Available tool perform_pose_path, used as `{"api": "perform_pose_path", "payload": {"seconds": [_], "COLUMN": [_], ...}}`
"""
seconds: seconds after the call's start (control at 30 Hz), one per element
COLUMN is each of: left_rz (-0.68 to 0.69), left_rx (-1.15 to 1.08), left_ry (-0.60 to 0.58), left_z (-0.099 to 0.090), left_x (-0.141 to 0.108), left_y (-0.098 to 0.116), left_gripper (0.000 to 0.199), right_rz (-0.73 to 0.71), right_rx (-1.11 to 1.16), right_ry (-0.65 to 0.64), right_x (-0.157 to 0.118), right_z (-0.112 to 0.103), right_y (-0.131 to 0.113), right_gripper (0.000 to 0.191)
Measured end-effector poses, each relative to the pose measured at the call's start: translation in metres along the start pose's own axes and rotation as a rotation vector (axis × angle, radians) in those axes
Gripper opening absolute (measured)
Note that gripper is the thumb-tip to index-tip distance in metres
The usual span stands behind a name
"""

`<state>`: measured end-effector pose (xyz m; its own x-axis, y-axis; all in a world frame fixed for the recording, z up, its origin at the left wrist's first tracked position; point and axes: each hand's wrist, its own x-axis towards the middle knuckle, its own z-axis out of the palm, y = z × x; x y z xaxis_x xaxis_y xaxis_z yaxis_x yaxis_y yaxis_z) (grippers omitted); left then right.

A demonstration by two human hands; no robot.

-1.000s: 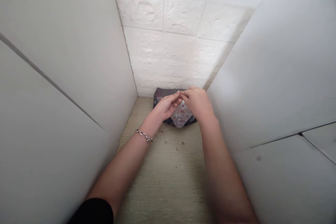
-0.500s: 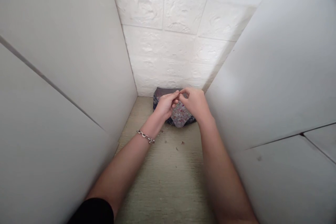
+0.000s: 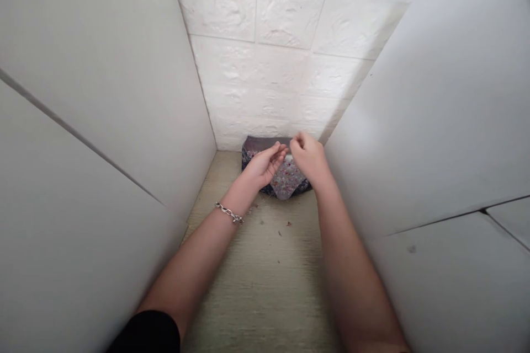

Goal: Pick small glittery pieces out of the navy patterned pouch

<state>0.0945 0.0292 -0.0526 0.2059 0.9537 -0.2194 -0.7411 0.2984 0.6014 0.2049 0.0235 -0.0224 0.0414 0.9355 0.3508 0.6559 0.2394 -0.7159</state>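
A dark patterned bag (image 3: 285, 179) stands open against the wall, filled with small pale and pinkish bits. Over its left part is my left hand (image 3: 267, 165), palm partly up, thumb near the curled fingertips; whether anything tiny lies between them is too small to tell. My right hand (image 3: 308, 157) is above the bag's right side, fingers bent and pressed together, and what they hold, if anything, is hidden. A small gap separates the two hands. A silver chain bracelet (image 3: 229, 214) circles my left wrist.
White panels rise at the left (image 3: 103, 66) and right (image 3: 447, 94). A white brick-patterned wall (image 3: 285, 66) stands behind the bag. Small dark and reddish scraps (image 3: 289, 224) lie on the pale wooden floor (image 3: 265, 287).
My right hand has moved slightly up and to the right, away from my left hand. The fingertips, together before, are now apart. My left fingers have loosened a little.
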Motion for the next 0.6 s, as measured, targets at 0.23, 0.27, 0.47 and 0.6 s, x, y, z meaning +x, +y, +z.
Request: {"api": "perform_pose_path", "payload": {"seconds": [0.23, 0.27, 0.47, 0.6], "left_rz": [-0.026, -0.027, -0.080, -0.106], "left_rx": [-0.143, -0.147, -0.125, -0.130], "left_ry": [0.138, 0.133, 0.078, 0.023], "left_z": [0.001, 0.001, 0.002, 0.003], "left_x": [0.000, 0.000, -0.005, -0.006], "left_y": [0.004, 0.004, 0.007, 0.009], "left_gripper": [0.041, 0.043, 0.016, 0.015], "right_rz": [0.183, 0.196, 0.176, 0.088], "right_rx": [0.616, 0.675, 0.918, 0.787], "right_ry": [0.162, 0.178, 0.171, 0.185], "right_x": [0.011, 0.011, 0.006, 0.005], "right_z": [-0.001, -0.002, -0.011, -0.013], "right_y": [0.008, 0.007, -0.005, -0.004], "right_gripper": [0.011, 0.012, 0.017, 0.023]}}
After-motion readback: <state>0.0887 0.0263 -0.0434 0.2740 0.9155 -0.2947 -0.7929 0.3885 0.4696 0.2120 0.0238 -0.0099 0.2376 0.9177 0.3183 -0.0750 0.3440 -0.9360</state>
